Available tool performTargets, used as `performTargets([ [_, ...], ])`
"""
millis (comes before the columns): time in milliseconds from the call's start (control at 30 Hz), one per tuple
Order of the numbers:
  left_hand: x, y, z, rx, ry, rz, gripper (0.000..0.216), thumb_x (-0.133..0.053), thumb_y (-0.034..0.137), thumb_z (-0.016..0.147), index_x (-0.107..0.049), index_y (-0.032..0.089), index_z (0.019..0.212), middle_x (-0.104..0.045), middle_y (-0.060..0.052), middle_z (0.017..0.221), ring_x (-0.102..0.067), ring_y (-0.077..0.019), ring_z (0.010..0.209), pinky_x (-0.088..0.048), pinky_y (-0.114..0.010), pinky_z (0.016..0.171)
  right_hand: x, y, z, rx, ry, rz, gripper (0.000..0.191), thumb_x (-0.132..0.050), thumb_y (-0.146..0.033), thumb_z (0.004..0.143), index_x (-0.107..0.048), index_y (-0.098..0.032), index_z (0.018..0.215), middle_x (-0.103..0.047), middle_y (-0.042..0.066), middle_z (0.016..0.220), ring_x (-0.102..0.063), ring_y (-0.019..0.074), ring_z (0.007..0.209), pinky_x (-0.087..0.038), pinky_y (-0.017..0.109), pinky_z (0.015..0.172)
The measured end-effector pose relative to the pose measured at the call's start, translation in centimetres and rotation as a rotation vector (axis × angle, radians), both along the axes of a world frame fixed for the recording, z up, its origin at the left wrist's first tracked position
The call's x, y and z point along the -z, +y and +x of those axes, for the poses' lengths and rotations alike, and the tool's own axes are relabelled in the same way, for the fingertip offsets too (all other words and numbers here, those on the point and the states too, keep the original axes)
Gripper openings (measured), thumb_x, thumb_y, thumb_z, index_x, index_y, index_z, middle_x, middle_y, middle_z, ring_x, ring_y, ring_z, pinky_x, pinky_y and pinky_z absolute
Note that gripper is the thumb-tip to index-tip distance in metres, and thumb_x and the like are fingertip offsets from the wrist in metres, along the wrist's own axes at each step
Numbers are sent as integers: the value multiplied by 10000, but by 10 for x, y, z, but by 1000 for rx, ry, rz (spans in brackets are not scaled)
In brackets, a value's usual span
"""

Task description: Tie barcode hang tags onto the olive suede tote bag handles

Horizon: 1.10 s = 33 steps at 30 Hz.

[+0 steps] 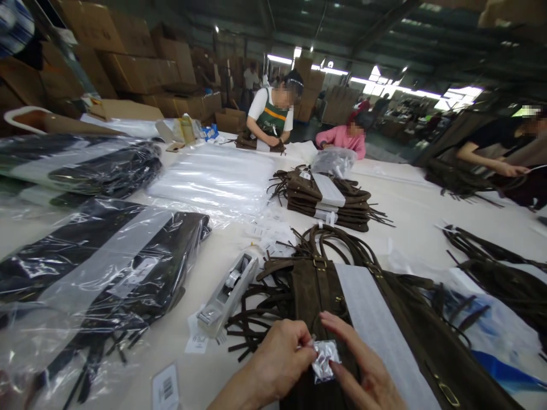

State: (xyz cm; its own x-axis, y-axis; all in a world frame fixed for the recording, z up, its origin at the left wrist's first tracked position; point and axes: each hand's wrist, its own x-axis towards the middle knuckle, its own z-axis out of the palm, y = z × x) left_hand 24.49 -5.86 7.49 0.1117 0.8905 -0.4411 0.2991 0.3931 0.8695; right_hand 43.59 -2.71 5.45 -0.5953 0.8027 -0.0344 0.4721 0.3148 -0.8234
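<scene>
A small crinkled packet (325,360) of clear, shiny film is held at the bottom centre of the frame, just above the near end of a brown fringed bag (311,290) that is laid flat on the counter (410,205). The grip of the left hand (277,361) is closed on the packet's left edge between thumb and forefinger, and the grip of the right hand (363,370) is pinched on its right and lower edge, so the packet is clamped from both sides. A white paper band (371,313) is seen running along the bag to the right of the hands. A grey hand tool (228,293) is lying on the counter at the left of the bag, among its loose fringe, with a barcode label (166,388) lower left. Plastic-wrapped dark bags (106,267) fill the left of the frame, and a stack of brown bags (329,199) is set at the centre. Other people are seen at work at the far edge. The step in hand is judged to be the handling of the packet over the bag; as the film looks slippery and small, a firm fingertip pinch and a close eye on its edges are called for
</scene>
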Motion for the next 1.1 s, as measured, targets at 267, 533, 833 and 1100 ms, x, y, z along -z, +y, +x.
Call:
performTargets([
  [267, -8, 25, 7, 51, 212, 102, 118, -439, 186, 626, -556, 169, 611, -532, 29, 551, -465, -94, 536, -277, -193, 476, 5, 22, -25, -60, 328, -664, 346, -567, -448, 699, -563, -166, 900, -467, -45, 545, -441, 75, 461, -362, 185, 436],
  [533, 11, 85, 13, 67, -29, -38, 144, -472, 237, 647, -547, 156, 740, -482, 50, 483, -460, -100, 433, -317, -194, 410, 7, 67, -8, 213, 271, -605, 324, -546, -461, 696, -506, -151, 611, -345, -70, 469, -284, 51, 441, -198, 188, 410],
  [833, 96, 193, 34, -143, 507, 180, 213, -462, 54, 627, -643, 135, 705, -605, -101, 848, -543, -201, 854, -376, -304, 779, 2, 152, 13, 298, -227, 11, 247, -448, -334, 771, -570, -181, 620, -496, -21, 521, -456, 113, 533, -296, 225, 519],
  [1100, 118, 209, 40, -295, 199, 50, 260, -480, 17, 531, -646, 127, 699, -624, -11, 608, -549, -124, 611, -404, -221, 587, 33, 182, -5, 227, -743, 223, 212, -411, -300, 816, -604, -219, 783, -660, 47, 759, -596, 179, 736, -321, 249, 565],
])
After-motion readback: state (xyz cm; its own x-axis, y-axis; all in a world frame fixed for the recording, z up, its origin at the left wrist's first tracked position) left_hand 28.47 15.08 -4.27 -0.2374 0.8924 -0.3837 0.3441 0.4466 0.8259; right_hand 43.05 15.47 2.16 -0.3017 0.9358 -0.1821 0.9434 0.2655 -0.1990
